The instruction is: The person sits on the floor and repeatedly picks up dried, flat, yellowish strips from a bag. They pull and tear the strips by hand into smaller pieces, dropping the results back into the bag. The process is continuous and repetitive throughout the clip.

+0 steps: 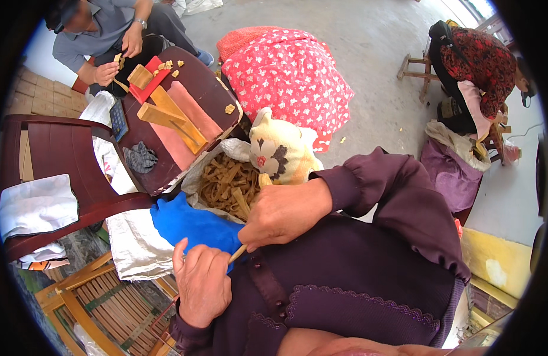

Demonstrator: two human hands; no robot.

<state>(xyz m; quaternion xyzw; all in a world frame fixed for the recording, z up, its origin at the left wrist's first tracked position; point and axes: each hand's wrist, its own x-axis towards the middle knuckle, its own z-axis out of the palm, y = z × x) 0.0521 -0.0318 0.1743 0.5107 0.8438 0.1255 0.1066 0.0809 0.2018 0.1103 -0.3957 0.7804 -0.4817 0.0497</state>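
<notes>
A narrow tan strip (238,252) runs between my two hands, close to my chest. My left hand (203,280) holds its lower end, and my right hand (274,216) is closed on the upper part, with a pale yellow end (265,180) showing above the fist. Behind my right hand, an open white woven sack (191,182) holds a heap of tan braided or folded strips (227,182). Blue cloth (194,222) lies over my lap beneath the hands. A cream towel with a flower pattern (278,151) is bunched beside the sack.
A dark red table (216,95) bears a wooden stand (176,120), a red tray (151,80), small folded pieces and a grey cloth (140,157). A person (109,40) works behind it; another person (483,66) bends at the right. Left are a wooden chair (69,155) and a slatted bamboo seat (118,302).
</notes>
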